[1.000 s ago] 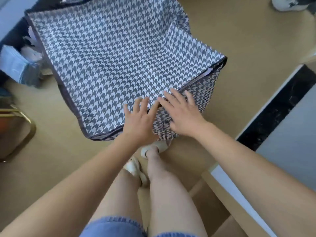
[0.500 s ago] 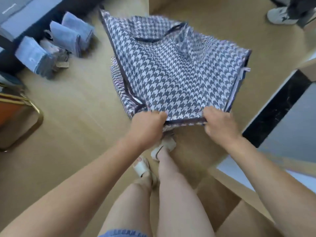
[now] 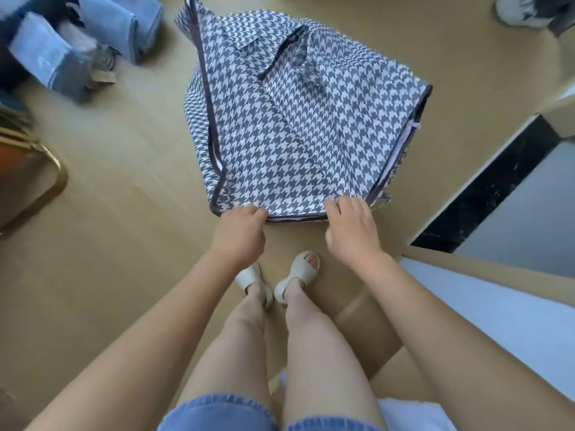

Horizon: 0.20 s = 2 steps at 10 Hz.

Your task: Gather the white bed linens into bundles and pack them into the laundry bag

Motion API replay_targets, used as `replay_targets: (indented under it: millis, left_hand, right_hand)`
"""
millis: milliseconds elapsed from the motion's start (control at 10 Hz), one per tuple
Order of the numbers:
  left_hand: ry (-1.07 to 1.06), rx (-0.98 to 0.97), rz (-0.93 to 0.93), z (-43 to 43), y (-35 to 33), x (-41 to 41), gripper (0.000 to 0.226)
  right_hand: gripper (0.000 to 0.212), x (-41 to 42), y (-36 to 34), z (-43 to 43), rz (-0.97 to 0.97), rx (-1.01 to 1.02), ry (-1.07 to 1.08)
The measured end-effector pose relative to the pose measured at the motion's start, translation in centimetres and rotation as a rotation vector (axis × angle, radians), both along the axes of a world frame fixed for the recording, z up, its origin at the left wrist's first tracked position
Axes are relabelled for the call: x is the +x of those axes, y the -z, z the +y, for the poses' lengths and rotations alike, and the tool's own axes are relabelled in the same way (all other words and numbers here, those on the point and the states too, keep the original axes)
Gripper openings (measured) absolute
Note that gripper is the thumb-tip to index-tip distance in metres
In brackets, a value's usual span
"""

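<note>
The laundry bag (image 3: pixel 292 126), grey-and-white houndstooth with dark trim, lies spread on the tan floor in front of my feet. My left hand (image 3: pixel 241 231) grips its near dark-trimmed edge at the left corner. My right hand (image 3: pixel 351 230) pinches the same edge further right, fingers curled over the fabric. A dark handle strap (image 3: pixel 280 54) shows near the bag's far side. A patch of white linen (image 3: pixel 407 413) shows at the bottom right, beside my right leg.
Folded blue-grey towels (image 3: pixel 46 57) stand on the floor at the upper left. A gold-framed stool (image 3: pixel 37 181) sits at the left edge. A white bed (image 3: pixel 497 312) with a wooden frame runs along the right. Another person's shoe (image 3: pixel 519 10) is at the top right.
A second ago both hands lay flat on the bag. They have since taken hold of its near edge, and the bag has dropped lower and spread out on the floor.
</note>
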<state>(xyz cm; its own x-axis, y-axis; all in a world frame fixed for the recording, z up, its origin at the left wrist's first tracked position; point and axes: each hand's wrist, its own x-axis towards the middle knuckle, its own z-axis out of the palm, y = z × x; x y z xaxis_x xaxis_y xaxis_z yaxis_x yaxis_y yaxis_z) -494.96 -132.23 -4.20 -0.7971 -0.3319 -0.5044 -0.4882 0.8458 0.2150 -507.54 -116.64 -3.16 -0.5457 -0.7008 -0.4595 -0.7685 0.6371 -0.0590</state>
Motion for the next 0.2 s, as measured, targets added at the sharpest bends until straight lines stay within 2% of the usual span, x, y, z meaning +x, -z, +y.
replay_targets:
  millis: [100,200]
  left_hand:
    - [-0.14,0.099,-0.057,-0.4,-1.8,0.6,0.038]
    - [-0.312,0.299,-0.12,-0.6,-4.4,1.9,0.041]
  right_hand:
    - [0.045,0.8,-1.6,-0.2,-0.037,-0.026,-0.055]
    - [0.037,1.9,-4.3,0.0,-0.131,0.003,-0.082]
